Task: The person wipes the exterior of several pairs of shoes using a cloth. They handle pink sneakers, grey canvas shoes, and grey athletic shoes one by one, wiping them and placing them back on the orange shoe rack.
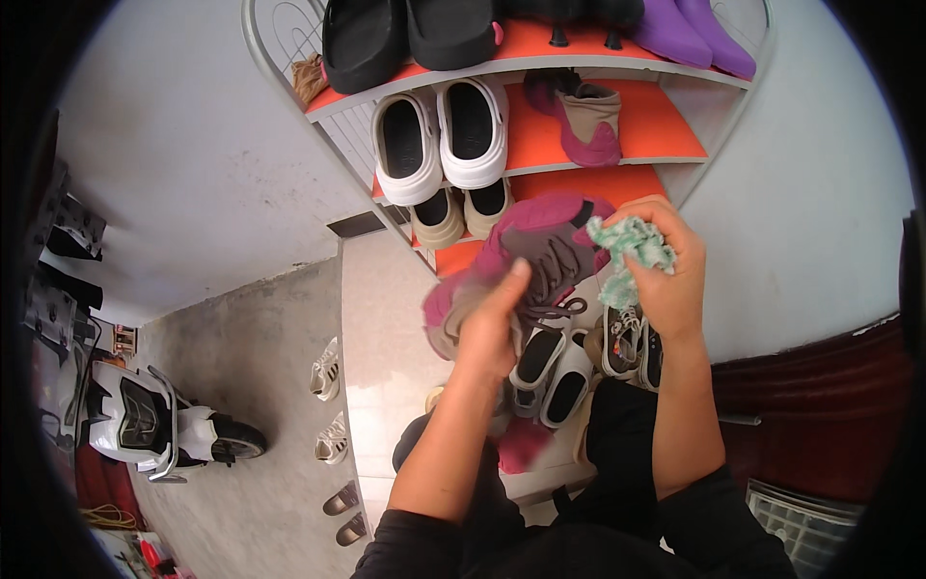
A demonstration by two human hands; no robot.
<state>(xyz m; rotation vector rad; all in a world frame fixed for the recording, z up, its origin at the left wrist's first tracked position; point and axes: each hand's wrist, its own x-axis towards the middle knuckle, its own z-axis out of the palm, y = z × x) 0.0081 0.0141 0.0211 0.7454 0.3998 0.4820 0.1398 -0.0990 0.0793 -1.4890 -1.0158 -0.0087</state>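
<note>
A magenta and grey-brown lace-up sneaker (550, 246) is held up in front of the shoe rack, slightly blurred. My left hand (494, 318) grips it near its lower left end, the thumb lying across the upper. Dark laces dangle from its near side. My right hand (670, 270) is closed round a crumpled green and white cloth (632, 253), close against the sneaker's right end. A similar magenta and beige shoe (586, 121) stands on the orange middle shelf.
The rack's orange shelf (666, 121) also carries white clogs (473, 130), with black slippers (449, 34) and purple boots (690, 37) above. Several shoes, including a grey sneaker (620, 343), sit below my hands. A white motor scooter (145, 420) and more shoes (331, 439) stand at left.
</note>
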